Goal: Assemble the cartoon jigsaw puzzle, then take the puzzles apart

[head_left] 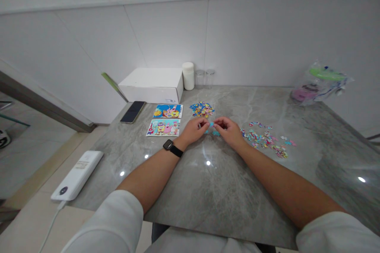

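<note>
My left hand (195, 127), with a black watch on its wrist, and my right hand (228, 129) meet at the middle of the grey marble table (225, 189). Both pinch small light-blue puzzle pieces (211, 125) between their fingertips. More blue pieces (215, 133) lie under the hands. A pile of loose pieces (202, 108) lies just beyond the hands. Another spread of pieces (267, 140) lies to the right of my right hand. Two cartoon picture cards (168, 111) (163, 127) lie left of my left hand.
A black phone (133, 111) and a white box (152, 84) sit at the back left. A white jar (188, 76) and two clear jars (204, 78) stand by the wall. A plastic bag (319, 83) lies back right. A white power bank (77, 174) rests at the left edge.
</note>
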Demonstrator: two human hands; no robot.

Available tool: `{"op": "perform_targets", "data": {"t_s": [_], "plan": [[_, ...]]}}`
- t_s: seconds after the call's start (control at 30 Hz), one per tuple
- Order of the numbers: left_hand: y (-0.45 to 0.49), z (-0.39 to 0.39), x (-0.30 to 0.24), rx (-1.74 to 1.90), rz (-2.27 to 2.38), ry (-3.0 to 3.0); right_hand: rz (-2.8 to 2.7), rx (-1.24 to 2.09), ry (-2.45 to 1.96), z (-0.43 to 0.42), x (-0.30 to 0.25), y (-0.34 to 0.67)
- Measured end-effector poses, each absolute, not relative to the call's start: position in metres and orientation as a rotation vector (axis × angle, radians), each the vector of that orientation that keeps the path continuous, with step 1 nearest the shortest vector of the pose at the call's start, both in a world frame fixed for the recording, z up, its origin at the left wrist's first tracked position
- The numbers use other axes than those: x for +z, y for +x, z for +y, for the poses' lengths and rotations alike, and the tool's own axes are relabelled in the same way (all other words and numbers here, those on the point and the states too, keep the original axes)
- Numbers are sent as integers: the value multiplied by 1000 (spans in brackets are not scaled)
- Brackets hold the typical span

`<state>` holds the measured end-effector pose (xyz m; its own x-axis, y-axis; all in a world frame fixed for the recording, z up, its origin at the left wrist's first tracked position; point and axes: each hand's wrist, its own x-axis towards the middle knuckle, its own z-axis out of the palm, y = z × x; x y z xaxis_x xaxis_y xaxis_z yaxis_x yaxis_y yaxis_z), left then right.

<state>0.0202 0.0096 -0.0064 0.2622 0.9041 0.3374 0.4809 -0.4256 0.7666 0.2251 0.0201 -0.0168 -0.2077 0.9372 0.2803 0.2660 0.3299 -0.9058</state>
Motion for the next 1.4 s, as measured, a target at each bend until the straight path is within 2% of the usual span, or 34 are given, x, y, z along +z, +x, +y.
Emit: {"op": "perform_targets", "data": {"t_s": [0.67,1.0,1.4], "plan": [[22,10,-9,1021,1208,2129,-1845,865,-1080,21,-9,229],[20,12,-12,988,1197,2177,-1867,1012,-1104,30,-9,232],[22,10,-8,840,1021,2494,-2120,1063,-1299,62,15,293]]}}
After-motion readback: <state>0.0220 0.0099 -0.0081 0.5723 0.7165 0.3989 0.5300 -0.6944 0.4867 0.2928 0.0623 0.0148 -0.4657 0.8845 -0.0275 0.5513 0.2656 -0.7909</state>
